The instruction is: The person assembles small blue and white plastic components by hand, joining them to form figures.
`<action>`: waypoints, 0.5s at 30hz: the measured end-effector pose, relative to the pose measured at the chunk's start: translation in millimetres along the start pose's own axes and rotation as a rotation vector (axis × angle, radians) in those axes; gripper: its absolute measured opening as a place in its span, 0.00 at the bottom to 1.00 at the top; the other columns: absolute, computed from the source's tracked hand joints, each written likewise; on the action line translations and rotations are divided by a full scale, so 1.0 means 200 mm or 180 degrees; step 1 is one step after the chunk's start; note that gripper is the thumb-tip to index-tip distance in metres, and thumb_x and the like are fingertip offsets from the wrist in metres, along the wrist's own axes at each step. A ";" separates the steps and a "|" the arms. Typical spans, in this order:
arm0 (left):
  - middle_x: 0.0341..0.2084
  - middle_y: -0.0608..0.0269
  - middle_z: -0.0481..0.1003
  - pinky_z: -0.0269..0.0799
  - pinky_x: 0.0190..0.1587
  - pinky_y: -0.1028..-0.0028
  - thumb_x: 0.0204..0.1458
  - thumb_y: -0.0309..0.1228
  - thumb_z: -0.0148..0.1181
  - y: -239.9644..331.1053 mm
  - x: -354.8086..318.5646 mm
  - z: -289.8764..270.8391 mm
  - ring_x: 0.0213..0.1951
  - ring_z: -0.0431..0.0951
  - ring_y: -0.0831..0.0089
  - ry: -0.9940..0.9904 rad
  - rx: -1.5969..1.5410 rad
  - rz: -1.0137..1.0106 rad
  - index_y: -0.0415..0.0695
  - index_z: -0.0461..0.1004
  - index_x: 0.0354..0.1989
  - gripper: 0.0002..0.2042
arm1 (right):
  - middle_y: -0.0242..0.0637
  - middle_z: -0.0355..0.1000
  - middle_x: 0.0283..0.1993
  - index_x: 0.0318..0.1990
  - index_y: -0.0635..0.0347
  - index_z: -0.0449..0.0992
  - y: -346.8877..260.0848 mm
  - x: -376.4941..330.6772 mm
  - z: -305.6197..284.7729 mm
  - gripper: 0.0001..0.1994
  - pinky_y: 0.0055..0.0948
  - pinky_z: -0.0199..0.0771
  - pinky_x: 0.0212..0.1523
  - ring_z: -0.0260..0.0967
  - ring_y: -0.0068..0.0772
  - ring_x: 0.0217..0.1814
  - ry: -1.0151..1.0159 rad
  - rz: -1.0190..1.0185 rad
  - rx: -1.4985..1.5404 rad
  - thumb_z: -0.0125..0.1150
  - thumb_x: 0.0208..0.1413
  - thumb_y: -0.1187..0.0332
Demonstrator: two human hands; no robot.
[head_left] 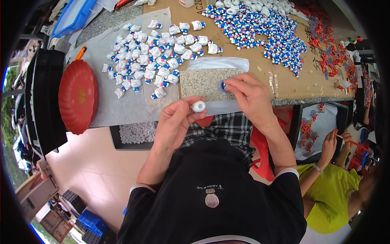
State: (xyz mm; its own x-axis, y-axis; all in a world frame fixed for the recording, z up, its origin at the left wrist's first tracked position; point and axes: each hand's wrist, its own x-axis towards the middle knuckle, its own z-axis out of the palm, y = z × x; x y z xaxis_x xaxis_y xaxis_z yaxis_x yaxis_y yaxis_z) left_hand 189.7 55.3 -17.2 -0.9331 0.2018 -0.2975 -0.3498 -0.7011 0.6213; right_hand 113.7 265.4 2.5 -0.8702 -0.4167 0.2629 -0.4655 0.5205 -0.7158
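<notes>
My left hand (174,120) is closed on a small white figurine piece (198,106), pinched between thumb and fingers. A greyish round patch shows on its end. My right hand (254,95) pinches at a small round blue-rimmed dish (221,86) on a speckled stone slab (197,84). Whatever sits between those fingertips is too small and covered to name. To the left of the slab lies a spread of white figurines with blue parts (156,55). A heap of small blue-and-white pieces (260,34) covers the cardboard beyond my right hand.
A red scalloped dish (79,97) stands at the table's left edge, near an orange-handled tool (81,53). A blue tray (73,17) is at the far left. Below the table edge, an open drawer (136,133) holds white pieces. A co-worker in yellow-green (329,191) sits at right.
</notes>
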 end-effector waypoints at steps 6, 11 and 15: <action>0.45 0.53 0.72 0.73 0.46 0.70 0.53 0.25 0.55 0.02 0.02 0.06 0.43 0.75 0.65 0.0312 0.0090 0.0054 0.36 0.70 0.48 0.14 | 0.39 0.71 0.30 0.36 0.64 0.75 -0.07 0.01 -0.02 0.06 0.31 0.67 0.33 0.69 0.37 0.31 -0.0323 0.0735 0.0343 0.57 0.49 0.76; 0.36 0.57 0.76 0.72 0.44 0.74 0.49 0.21 0.58 -0.03 0.07 0.07 0.41 0.76 0.72 0.0182 0.0343 0.0122 0.37 0.70 0.47 0.15 | 0.32 0.73 0.34 0.40 0.67 0.75 -0.03 -0.01 -0.03 0.08 0.20 0.66 0.34 0.67 0.18 0.35 -0.0132 0.1557 0.1778 0.57 0.54 0.73; 0.36 0.58 0.76 0.73 0.43 0.75 0.48 0.19 0.59 -0.07 0.12 0.11 0.40 0.76 0.74 0.0223 0.0540 0.0123 0.36 0.70 0.46 0.16 | 0.34 0.73 0.38 0.42 0.69 0.74 -0.06 -0.05 -0.05 0.09 0.19 0.68 0.42 0.68 0.19 0.41 -0.0081 0.1774 0.2968 0.55 0.56 0.72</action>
State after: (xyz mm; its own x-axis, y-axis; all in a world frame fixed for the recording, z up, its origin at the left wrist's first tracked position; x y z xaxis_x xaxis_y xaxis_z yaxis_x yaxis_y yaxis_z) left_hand 169.9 85.8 -16.6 -0.9401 0.1249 -0.3171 -0.3284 -0.5809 0.7448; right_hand 125.8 270.7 15.1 -0.9125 -0.3182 -0.2570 0.3091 -0.1251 -0.9427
